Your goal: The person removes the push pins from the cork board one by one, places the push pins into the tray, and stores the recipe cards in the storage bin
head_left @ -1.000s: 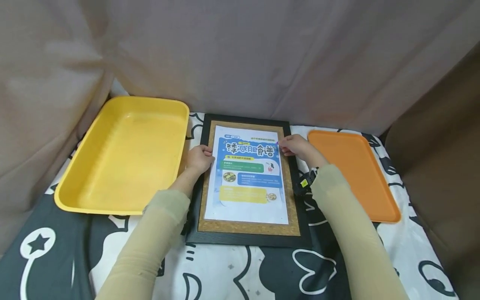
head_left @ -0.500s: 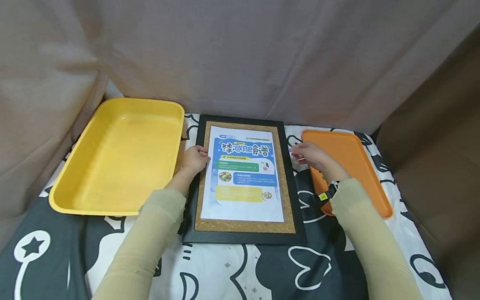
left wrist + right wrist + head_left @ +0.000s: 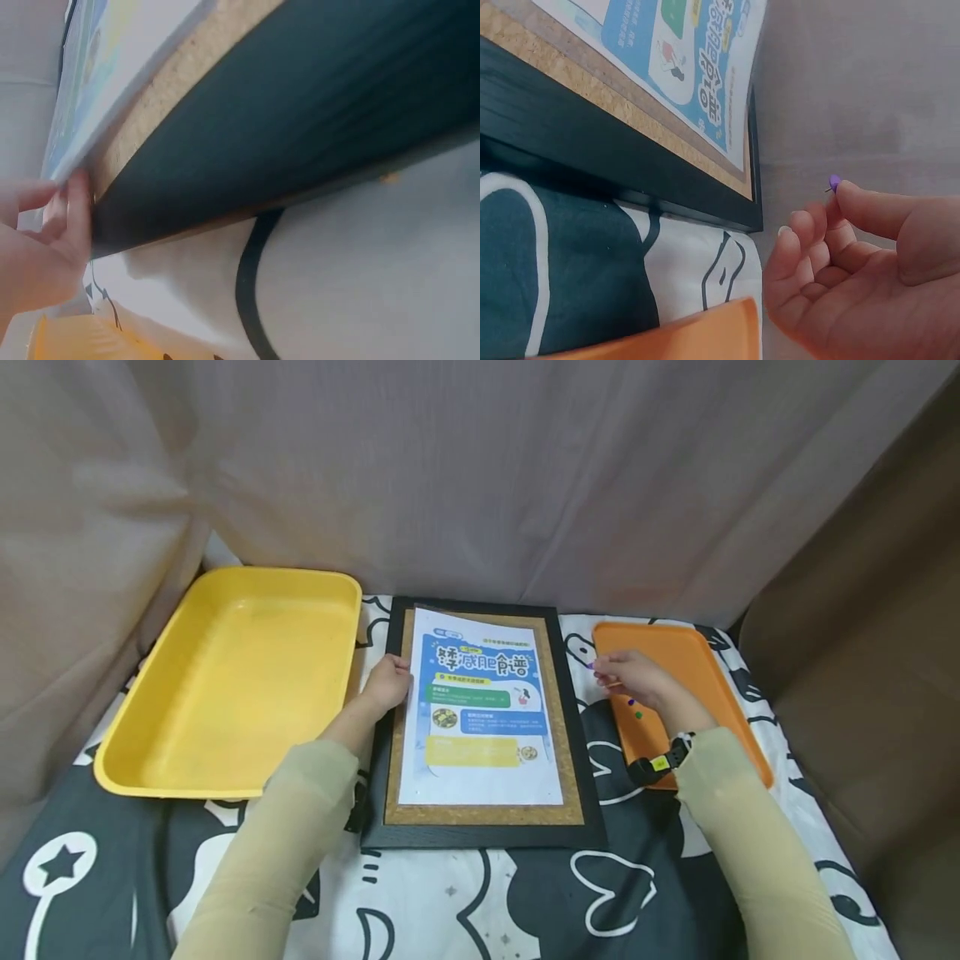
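Observation:
A printed poster [image 3: 487,781] with blue, green and yellow blocks lies over a black-framed cork board [image 3: 491,816]. Its upper left corner stands up off the cork. My left hand [image 3: 387,682] is at the poster's left edge, pinching it between thumb and fingers [image 3: 75,214]. Off to the right of the frame, my right hand [image 3: 637,679] holds a purple push pin [image 3: 835,181] between thumb and forefinger, its metal point showing. Part of the orange tray [image 3: 678,647] lies beneath this hand. A blue pin [image 3: 632,702] and a green pin [image 3: 638,715] show in the tray.
A deep yellow tray [image 3: 112,772] stands left of the board, close to my left forearm. Patterned black-and-white cloth [image 3: 450,893] covers the table. A grey-brown curtain [image 3: 480,485] hangs right behind the board and trays.
My right hand has moved right, from the poster's right edge to over the orange tray, with the purple push pin. The poster's upper left corner has risen; my left hand stays at its edge.

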Available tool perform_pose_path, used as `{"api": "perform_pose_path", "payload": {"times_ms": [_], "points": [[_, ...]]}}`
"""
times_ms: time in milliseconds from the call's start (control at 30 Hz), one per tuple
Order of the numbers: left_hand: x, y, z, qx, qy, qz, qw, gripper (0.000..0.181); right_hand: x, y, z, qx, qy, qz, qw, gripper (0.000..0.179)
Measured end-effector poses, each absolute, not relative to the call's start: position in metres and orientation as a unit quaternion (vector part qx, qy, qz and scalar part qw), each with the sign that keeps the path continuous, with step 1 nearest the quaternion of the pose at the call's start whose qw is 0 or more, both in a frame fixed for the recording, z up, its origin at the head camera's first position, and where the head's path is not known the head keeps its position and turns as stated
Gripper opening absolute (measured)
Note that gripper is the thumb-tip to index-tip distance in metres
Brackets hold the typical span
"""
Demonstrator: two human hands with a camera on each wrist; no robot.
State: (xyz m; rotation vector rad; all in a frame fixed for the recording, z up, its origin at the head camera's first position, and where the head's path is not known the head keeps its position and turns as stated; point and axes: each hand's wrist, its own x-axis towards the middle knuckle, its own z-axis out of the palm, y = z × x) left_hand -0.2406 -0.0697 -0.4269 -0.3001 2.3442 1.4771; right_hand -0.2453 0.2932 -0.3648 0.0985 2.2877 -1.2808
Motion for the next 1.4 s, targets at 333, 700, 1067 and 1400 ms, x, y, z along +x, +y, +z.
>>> {"api": "perform_pose_path", "payload": {"times_ms": [333, 700, 1067, 1400], "points": [[-0.23, -0.067, -0.429, -0.069, 0.803, 0.559, 0.195, 0.045, -0.236, 0.304, -0.364, 0.043, 0.866, -0.439, 0.236, 0.04], [-0.23, -0.062, -0.412, -0.092, 0.812, 0.563, 0.123, 0.044, -0.226, 0.332, -0.359, 0.061, 0.861, -0.452, 0.225, 0.043], [-0.231, -0.106, -0.371, -0.123, 0.804, 0.577, 0.078, 0.045, -0.221, 0.345, -0.354, 0.088, 0.853, -0.458, 0.234, 0.047], [-0.228, -0.161, -0.341, -0.119, 0.817, 0.564, 0.035, 0.047, -0.216, 0.357, -0.362, 0.099, 0.84, -0.479, 0.236, 0.035]]}}
